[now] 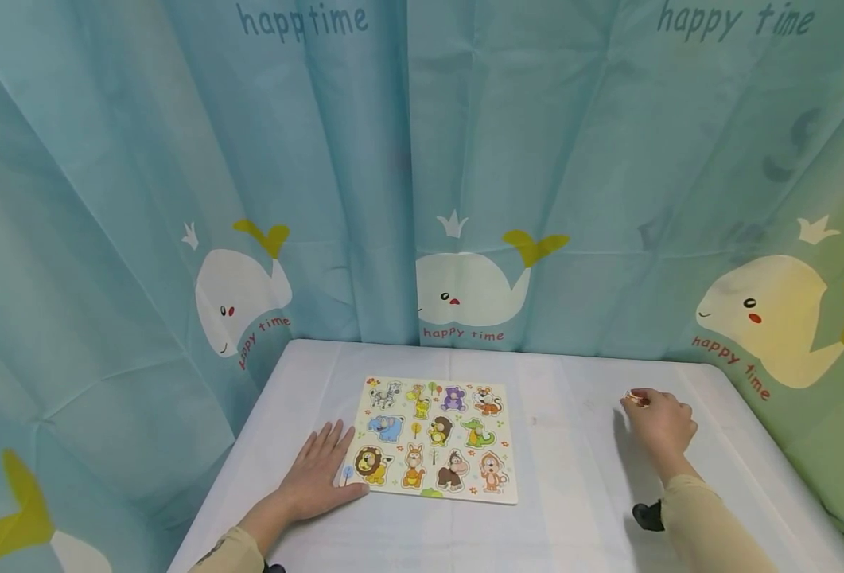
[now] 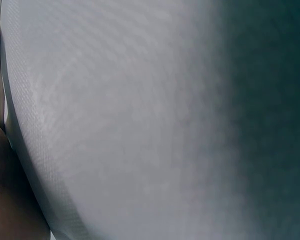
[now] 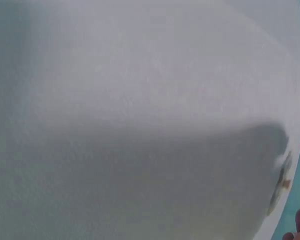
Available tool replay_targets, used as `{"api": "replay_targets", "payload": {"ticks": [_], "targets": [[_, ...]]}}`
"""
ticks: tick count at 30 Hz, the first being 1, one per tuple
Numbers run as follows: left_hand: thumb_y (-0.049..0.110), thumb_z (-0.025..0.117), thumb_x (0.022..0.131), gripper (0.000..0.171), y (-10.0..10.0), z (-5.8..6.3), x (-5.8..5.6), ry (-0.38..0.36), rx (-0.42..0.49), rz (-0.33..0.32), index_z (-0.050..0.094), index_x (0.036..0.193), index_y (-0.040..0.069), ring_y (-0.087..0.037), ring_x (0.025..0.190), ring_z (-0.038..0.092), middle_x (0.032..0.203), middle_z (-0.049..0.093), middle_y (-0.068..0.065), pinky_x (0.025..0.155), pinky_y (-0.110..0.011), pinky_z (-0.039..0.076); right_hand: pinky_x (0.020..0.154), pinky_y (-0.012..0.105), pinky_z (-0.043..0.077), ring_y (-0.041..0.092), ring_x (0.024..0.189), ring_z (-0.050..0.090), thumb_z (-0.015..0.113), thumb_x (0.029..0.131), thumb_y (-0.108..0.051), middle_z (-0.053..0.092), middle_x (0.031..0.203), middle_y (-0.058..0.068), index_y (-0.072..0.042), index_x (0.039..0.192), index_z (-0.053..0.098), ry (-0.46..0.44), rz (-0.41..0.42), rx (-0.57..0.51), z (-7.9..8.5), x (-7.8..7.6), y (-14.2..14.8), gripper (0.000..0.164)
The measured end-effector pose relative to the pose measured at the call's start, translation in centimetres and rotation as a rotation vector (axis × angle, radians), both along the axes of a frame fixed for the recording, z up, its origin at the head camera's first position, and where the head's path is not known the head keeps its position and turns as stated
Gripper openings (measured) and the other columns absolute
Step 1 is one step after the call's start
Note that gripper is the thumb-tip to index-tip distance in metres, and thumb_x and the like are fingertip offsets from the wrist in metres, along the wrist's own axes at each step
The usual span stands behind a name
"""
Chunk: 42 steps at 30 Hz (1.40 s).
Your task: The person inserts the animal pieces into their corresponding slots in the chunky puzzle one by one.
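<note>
A pale animal puzzle board [image 1: 427,469] lies flat on the table, with a zebra, elephant, lion, crocodile and other animals in rows. My left hand [image 1: 316,477] rests at its left side, fingers spread, the thumb overlapping the lower left corner. Only parts of that hand [image 2: 10,185] and a sliver of the board show in the left wrist view. Off to the right, my right hand [image 1: 661,426] pinches a small puzzle piece [image 1: 635,398] with white and orange-brown colouring. The right wrist view catches this flat piece [image 3: 282,184] nearly edge-on; its picture cannot be made out.
A white cloth covers the table [image 1: 565,446]. Blue curtains [image 1: 364,159] with whale prints hang close behind and along the left side, and a greener curtain stands at the right. Dark wrist straps [image 1: 648,516] show at the sleeves.
</note>
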<state>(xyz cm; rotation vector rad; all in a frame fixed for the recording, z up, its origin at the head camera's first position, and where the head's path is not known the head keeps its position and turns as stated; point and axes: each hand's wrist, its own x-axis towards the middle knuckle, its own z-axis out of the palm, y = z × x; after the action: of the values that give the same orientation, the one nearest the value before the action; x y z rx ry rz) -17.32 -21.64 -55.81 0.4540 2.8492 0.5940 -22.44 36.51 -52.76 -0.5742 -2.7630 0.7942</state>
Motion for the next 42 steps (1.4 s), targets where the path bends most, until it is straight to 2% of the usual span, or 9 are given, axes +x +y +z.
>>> {"api": "replay_targets", "payload": {"ticks": [5, 10, 16, 18, 22, 26, 34, 42], "targets": [[0.073, 0.061, 0.087, 0.107, 0.0, -0.1, -0.1, -0.003, -0.001, 0.000, 0.026, 0.163, 0.006, -0.037, 0.156, 0.006, 0.169, 0.016, -0.017, 0.125, -0.056, 0.003, 0.092, 0.069, 0.030, 0.056, 0.117, 0.038, 0.055, 0.100, -0.028, 0.051, 0.123, 0.033, 0.006, 0.135, 0.056, -0.060, -0.084, -0.049, -0.2, -0.2, 0.6, 0.049], [0.073, 0.061, 0.086, 0.108, -0.2, -0.6, 0.0, 0.024, 0.005, -0.002, 0.026, 0.162, 0.005, -0.038, 0.156, 0.007, 0.169, 0.016, -0.018, 0.125, -0.057, 0.005, 0.096, 0.070, 0.029, 0.056, 0.119, 0.037, 0.053, 0.100, -0.025, 0.047, 0.127, 0.035, 0.009, 0.136, 0.053, -0.083, -0.137, -0.093, -0.4, -0.5, 0.6, 0.049], [0.075, 0.061, 0.085, 0.110, -0.3, -1.0, 0.0, 0.038, 0.028, 0.007, 0.026, 0.162, 0.005, -0.036, 0.156, 0.007, 0.169, 0.016, -0.018, 0.125, -0.055, 0.003, 0.094, 0.069, 0.030, 0.056, 0.115, 0.040, 0.053, 0.100, -0.026, 0.051, 0.124, 0.037, 0.010, 0.130, 0.056, -0.090, -0.192, -0.118, -0.9, -0.3, 0.7, 0.047], [0.077, 0.059, 0.085, 0.110, -0.3, -1.0, 0.0, 0.040, 0.007, 0.006, 0.025, 0.163, 0.007, -0.034, 0.157, 0.007, 0.170, 0.015, -0.016, 0.125, -0.054, 0.003, 0.093, 0.069, 0.030, 0.056, 0.114, 0.040, 0.053, 0.100, -0.027, 0.051, 0.122, 0.037, 0.009, 0.126, 0.058, -0.102, -0.210, -0.119, -1.0, -0.3, 0.8, 0.045], [0.076, 0.060, 0.086, 0.109, -0.2, -1.0, 0.0, 0.030, 0.000, 0.009, 0.025, 0.163, 0.008, -0.033, 0.157, 0.005, 0.170, 0.014, -0.015, 0.125, -0.053, 0.003, 0.093, 0.069, 0.030, 0.057, 0.113, 0.039, 0.053, 0.100, -0.028, 0.050, 0.120, 0.036, 0.008, 0.120, 0.061, -0.116, -0.216, -0.122, -1.2, -0.3, 1.0, 0.041], [0.075, 0.061, 0.085, 0.109, -0.1, -0.6, 0.0, 0.021, 0.017, 0.012, 0.026, 0.162, 0.006, -0.035, 0.157, 0.007, 0.169, 0.016, -0.017, 0.125, -0.054, 0.004, 0.094, 0.070, 0.029, 0.058, 0.115, 0.038, 0.053, 0.101, -0.028, 0.050, 0.121, 0.036, 0.007, 0.120, 0.062, -0.113, -0.216, -0.130, -1.1, -0.4, 1.0, 0.041], [0.075, 0.060, 0.086, 0.109, 0.1, 0.0, 0.0, -0.016, -0.005, 0.008, 0.023, 0.164, 0.008, -0.034, 0.157, 0.004, 0.170, 0.013, -0.015, 0.125, -0.053, 0.002, 0.093, 0.071, 0.030, 0.058, 0.117, 0.039, 0.052, 0.102, -0.029, 0.051, 0.122, 0.036, 0.006, 0.120, 0.063, -0.119, -0.248, -0.140, -0.7, -0.6, 0.9, 0.041], [0.075, 0.060, 0.086, 0.108, 0.1, -0.1, 0.0, -0.003, 0.002, 0.009, 0.025, 0.163, 0.008, -0.035, 0.157, 0.005, 0.170, 0.014, -0.015, 0.125, -0.055, 0.003, 0.092, 0.072, 0.031, 0.057, 0.115, 0.039, 0.052, 0.102, -0.027, 0.051, 0.117, 0.035, 0.006, 0.115, 0.063, -0.147, -0.263, -0.128, -0.9, -1.2, 1.1, 0.038]]}}
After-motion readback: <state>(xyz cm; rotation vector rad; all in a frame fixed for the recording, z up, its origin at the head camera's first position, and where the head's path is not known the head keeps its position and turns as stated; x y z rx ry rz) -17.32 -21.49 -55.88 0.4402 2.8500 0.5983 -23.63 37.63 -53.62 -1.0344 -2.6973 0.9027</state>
